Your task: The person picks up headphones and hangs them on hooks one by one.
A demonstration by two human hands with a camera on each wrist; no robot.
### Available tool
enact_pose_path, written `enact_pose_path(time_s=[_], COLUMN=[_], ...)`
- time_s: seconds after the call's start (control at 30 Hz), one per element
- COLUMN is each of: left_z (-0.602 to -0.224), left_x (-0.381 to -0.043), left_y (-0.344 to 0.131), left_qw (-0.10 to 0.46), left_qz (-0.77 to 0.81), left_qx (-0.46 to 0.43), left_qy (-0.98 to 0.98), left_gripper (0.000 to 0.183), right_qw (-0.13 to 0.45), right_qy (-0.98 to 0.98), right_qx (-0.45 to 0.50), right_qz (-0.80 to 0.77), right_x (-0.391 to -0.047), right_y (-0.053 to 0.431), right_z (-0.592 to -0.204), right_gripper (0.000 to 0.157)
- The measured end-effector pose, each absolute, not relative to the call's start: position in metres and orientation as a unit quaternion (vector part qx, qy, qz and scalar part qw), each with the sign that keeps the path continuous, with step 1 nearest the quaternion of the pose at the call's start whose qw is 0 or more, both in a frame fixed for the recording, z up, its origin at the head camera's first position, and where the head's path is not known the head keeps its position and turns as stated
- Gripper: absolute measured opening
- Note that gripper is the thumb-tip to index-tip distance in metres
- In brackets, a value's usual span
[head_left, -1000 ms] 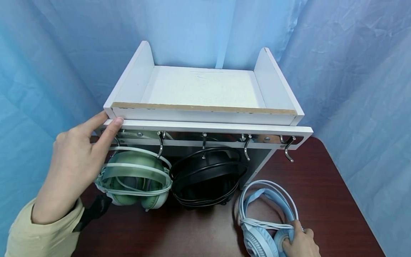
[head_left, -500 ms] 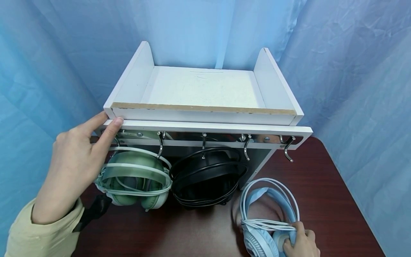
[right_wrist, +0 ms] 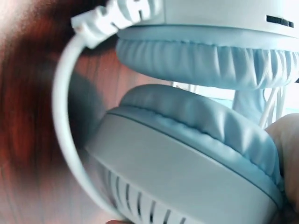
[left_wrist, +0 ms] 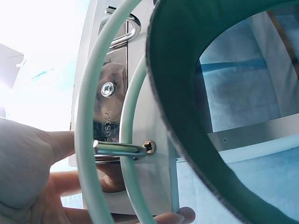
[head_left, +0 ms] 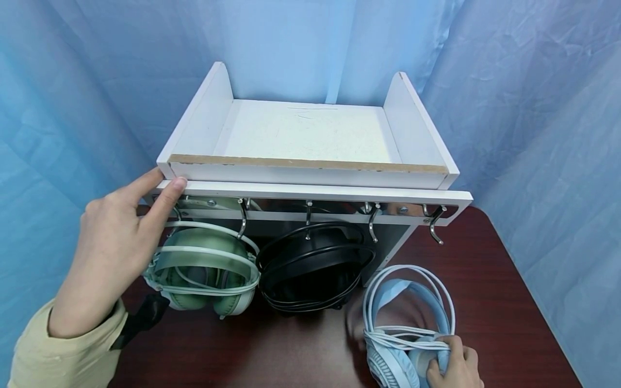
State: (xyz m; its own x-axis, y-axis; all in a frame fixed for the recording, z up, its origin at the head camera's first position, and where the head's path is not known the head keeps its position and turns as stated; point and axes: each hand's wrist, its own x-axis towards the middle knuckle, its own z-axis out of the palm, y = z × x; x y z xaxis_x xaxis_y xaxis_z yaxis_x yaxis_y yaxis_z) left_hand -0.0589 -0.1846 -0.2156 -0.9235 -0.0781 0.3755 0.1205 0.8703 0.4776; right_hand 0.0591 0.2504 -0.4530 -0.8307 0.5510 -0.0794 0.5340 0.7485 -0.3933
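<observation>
In the head view a white hook rack (head_left: 301, 189) stands at the middle. My left hand (head_left: 109, 231) grips its left end, thumb on the front board. Green headphones (head_left: 204, 260) hang from the hooks beside that hand; the left wrist view shows their pale bands passing around a metal hook (left_wrist: 119, 149). Black headphones (head_left: 315, 264) hang to the right of the green pair. At lower right, my right hand (head_left: 458, 366) holds light blue headphones (head_left: 390, 364) by the right ear cup. Their white cable wraps across below the headband. Both ear cups (right_wrist: 187, 158) fill the right wrist view.
Two hooks at the right, an inner hook (head_left: 373, 223) and an end hook (head_left: 436, 226), carry nothing. The rack has a tray top (head_left: 310, 129) with raised sides. Dark red table (head_left: 490, 302) lies beneath, and blue curtains (head_left: 543, 134) surround it.
The light blue headphones' headband has risen slightly in the head view, and the right hand has shifted a little with it. My left hand stays on the rack.
</observation>
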Motion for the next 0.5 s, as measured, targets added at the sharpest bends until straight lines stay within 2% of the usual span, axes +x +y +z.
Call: enact_pose_path(time_s=[0.17,0.5], left_z=[-0.216,-0.215], left_x=[-0.059,-0.059], left_y=[-0.185,-0.184], left_qw=[0.197,0.195], left_qz=[-0.254,-0.256], left_qx=[-0.012,-0.014], left_qy=[-0.947,-0.947], left_gripper=[0.044,0.044], right_qw=[0.045,0.149], right_qy=[-0.931,-0.921], right_qx=[-0.299,-0.290], right_qz=[0.204,0.214], right_x=[0.060,0.061], right_y=[0.245,0.235], right_z=[-0.453,-0.454], right_gripper=[0.036,0.035])
